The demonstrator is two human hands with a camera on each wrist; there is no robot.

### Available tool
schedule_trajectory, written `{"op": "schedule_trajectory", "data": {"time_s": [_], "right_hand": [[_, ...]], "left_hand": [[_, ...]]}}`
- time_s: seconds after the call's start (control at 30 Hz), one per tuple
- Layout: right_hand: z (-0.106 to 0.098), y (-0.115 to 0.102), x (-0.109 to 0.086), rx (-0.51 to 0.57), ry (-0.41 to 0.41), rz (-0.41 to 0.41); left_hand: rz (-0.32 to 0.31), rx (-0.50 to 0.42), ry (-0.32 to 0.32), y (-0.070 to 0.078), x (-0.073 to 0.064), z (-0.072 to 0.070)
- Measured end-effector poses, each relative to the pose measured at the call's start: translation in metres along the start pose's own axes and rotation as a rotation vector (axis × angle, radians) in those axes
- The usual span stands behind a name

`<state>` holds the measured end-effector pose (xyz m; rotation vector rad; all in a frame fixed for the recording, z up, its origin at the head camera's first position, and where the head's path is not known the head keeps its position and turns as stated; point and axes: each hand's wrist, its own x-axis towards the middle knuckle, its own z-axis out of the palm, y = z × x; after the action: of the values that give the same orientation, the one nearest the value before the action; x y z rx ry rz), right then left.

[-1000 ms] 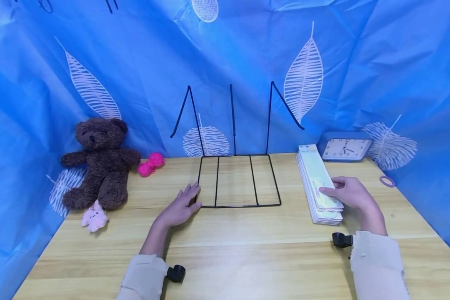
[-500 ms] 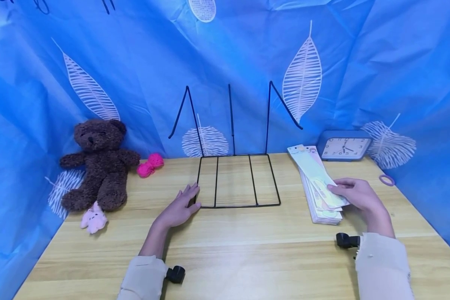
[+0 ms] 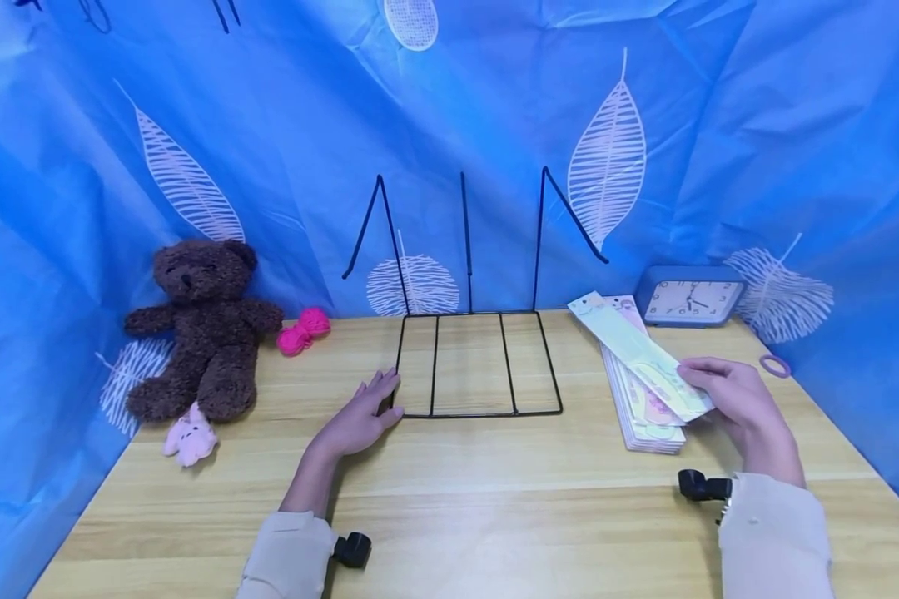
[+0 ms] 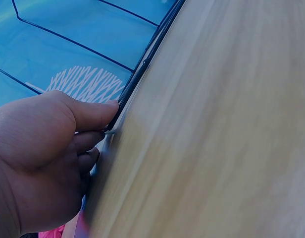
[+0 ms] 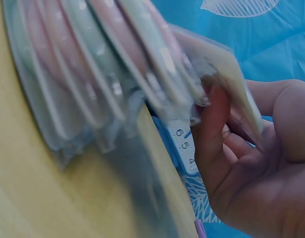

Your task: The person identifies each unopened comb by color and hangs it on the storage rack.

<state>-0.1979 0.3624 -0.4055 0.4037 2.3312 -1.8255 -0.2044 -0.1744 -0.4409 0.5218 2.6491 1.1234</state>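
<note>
My left hand [image 3: 355, 423] rests at the near left corner of a black wire rack [image 3: 474, 416]. Its fingers lie fairly straight against the side wire, the thumb by the front wire [image 4: 135, 74]. My right hand [image 3: 742, 403] pinches the near end of a long, flat, pale packet [image 3: 648, 359] between thumb and fingers. That packet is turned askew over a stack of similar packets [image 3: 653, 443], its far end pointing left. In the right wrist view, the stacked packets [image 5: 100, 64] show clear plastic wrapping and rounded pastel contents, blurred; the held packet [image 5: 231, 69] is lifted apart from them.
Behind the stack stands a blue clock [image 3: 691, 297], with a purple ring [image 3: 775, 365] to its right. At left sit a brown teddy bear [image 3: 206, 329], a small pink plush [image 3: 191, 436] and a bright pink bundle [image 3: 304, 331]. A blue curtain [image 3: 292, 108] backs the wooden table [image 3: 457, 516].
My right hand has drawn the top packet toward the right and turned it, its far end swinging left off the stack's line. My left hand stays at the rack's corner.
</note>
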Motion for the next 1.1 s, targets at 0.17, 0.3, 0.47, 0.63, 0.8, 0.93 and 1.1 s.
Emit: {"op": "schedule_trajectory", "data": {"time_s": [0.17,0.3,0.47,0.63,0.8,0.93,1.1], "right_hand": [[-0.005,-0.002,-0.005,0.076,0.005,-0.046],[-0.004,-0.007,-0.009,0.159,0.017,-0.098],[-0.002,-0.014,-0.011,0.206,0.041,-0.149],[0.003,-0.021,-0.012,0.23,0.095,-0.255],[0.013,-0.028,-0.014,0.345,0.149,-0.377],[0.022,-0.037,-0.017,0.414,0.219,-0.427],[0.028,-0.051,-0.027,0.519,0.278,-0.482]], "left_hand": [[-0.002,-0.001,0.0,0.002,0.0,-0.001],[-0.008,0.001,0.002,0.002,0.0,-0.001],[-0.017,0.003,0.006,0.002,0.0,0.0],[-0.013,-0.002,0.016,0.003,-0.001,0.0],[-0.006,0.001,0.02,0.002,-0.002,0.0],[0.002,0.0,0.022,0.001,-0.003,0.0],[-0.003,-0.01,0.016,0.002,-0.002,0.001]]}}
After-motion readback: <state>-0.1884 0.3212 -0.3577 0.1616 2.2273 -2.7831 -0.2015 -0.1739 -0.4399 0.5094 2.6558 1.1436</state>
